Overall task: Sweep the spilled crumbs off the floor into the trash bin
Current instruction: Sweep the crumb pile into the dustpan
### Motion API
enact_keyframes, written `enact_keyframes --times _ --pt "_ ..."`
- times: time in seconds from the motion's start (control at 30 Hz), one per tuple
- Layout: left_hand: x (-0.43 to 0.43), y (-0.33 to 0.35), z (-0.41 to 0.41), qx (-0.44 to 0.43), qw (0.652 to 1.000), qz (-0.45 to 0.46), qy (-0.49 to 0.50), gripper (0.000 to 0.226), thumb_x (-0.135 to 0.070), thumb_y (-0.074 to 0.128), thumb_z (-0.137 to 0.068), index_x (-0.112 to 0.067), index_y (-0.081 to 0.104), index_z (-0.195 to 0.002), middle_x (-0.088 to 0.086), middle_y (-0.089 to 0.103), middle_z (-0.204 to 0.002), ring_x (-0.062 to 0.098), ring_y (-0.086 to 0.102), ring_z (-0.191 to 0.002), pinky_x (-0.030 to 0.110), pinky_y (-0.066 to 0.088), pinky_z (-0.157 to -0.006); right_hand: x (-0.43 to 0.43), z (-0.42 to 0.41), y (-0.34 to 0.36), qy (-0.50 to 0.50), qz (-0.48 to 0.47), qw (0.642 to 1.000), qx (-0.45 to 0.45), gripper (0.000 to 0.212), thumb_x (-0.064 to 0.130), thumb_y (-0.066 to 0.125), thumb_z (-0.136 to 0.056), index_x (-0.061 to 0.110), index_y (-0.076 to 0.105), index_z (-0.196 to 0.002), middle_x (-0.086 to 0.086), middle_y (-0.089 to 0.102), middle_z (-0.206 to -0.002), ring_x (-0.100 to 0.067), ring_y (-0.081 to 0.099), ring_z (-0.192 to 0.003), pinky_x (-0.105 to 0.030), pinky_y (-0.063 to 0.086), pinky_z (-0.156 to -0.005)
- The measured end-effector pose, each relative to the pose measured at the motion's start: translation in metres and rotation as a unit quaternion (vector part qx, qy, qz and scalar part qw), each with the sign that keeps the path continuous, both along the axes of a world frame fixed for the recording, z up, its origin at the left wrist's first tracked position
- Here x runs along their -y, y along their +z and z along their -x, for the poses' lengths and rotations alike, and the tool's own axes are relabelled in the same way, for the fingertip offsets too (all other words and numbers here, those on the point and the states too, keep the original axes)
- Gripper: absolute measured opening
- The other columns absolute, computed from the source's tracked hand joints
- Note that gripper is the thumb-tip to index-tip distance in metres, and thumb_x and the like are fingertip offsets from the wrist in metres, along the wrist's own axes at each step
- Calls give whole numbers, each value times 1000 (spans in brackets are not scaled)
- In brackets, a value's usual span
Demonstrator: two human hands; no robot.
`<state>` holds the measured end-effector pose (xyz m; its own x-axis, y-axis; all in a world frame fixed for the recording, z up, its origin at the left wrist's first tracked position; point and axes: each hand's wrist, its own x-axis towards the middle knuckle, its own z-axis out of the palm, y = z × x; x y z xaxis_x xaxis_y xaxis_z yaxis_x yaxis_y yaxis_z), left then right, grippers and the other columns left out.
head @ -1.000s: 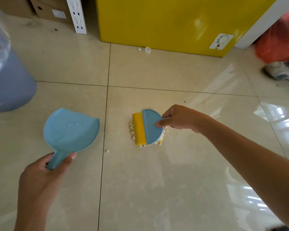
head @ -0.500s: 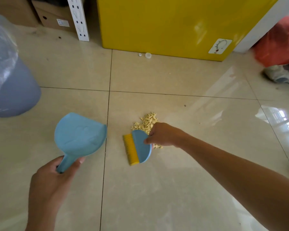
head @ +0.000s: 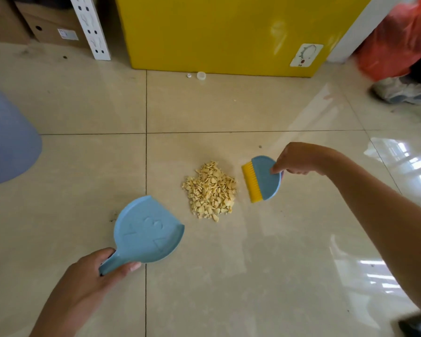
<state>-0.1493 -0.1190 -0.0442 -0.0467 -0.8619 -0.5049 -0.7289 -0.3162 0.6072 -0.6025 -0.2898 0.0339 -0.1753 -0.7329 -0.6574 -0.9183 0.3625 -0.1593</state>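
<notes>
A heap of pale yellow crumbs lies on the beige tiled floor. My right hand grips a small blue brush with yellow bristles, held just to the right of the heap, bristles facing it. My left hand holds the handle of a blue dustpan, which sits low at the heap's lower left, its open edge turned toward the crumbs. The blue-grey trash bin with a clear plastic liner stands at the far left.
A yellow cabinet stands behind, with a small white cap on the floor before it. Cardboard boxes and a white rack post are at the back left. A red bag and a shoe lie at the right.
My right hand has lifted the brush off the crumbs and carried it to the heap's right side, uncovering the whole heap. The dustpan has come closer to the crumbs.
</notes>
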Motion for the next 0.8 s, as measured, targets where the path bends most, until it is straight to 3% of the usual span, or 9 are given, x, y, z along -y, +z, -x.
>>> enact_keyframes --times 0.07,0.17,0.3,0.37,0.47,0.57,0.67,0.8 --pt "0 0 4 -10 1000 -10 -8 33 -66 72 -81 -35 72 -93 -6 66 -68 11 56 -56 27 42 -58 0 9 -3 15 0 999 -46 26 34 73 -83 9 78 -75 -2 47 -51 -19 41 -49 -26 34 -48" --pt "1 -2 12 -3 1000 -8 26 41 -76 66 -80 -38 66 -96 2 70 -72 16 65 -63 33 49 -63 2 5 -5 45 34 995 -80 32 37 71 -84 5 75 -87 -6 65 -71 -24 60 -68 -31 43 -61" --pt "4 -1 28 -12 1000 10 7 53 -83 53 -72 -37 69 -94 -7 54 -58 15 50 -56 33 38 -57 2 -27 -4 115 81 980 -143 26 28 61 -85 12 72 -102 -7 70 -95 -27 65 -90 -33 51 -71" --pt "4 -3 36 -10 1000 11 -4 45 -80 57 -75 -37 67 -87 -10 43 -54 12 40 -51 31 31 -55 -1 -50 -5 145 117 967 -173 29 24 56 -83 17 70 -109 -6 69 -102 -29 65 -95 -34 53 -75" --pt "5 -7 44 -4 1000 2 -6 42 -75 62 -80 -34 68 -90 -9 41 -54 13 40 -52 32 30 -56 -7 -87 -11 206 170 943 -197 23 24 52 -85 18 69 -100 -3 64 -83 -29 64 -78 -29 42 -64" --pt "5 -9 51 2 1000 -1 -6 48 -77 60 -79 -33 70 -95 -9 43 -56 13 43 -54 32 33 -57 -16 -119 -19 265 191 923 -205 12 17 53 -87 14 64 -84 4 43 -60 -17 43 -49 -22 28 -48" --pt "5 -9 56 -5 1000 0 1 51 -77 60 -77 -29 72 -90 -7 42 -56 15 43 -54 32 32 -56 -26 -141 -25 299 193 915 -190 12 15 55 -88 19 57 -76 7 40 -57 -14 36 -45 -20 20 -42" --pt "6 -9 60 -24 999 -14 20 49 -77 62 -73 -28 69 -76 -7 41 -50 15 42 -53 32 31 -56 -37 -153 -24 308 197 922 -128 24 19 55 -89 20 42 -69 7 36 -59 -14 37 -48 -23 24 -45"
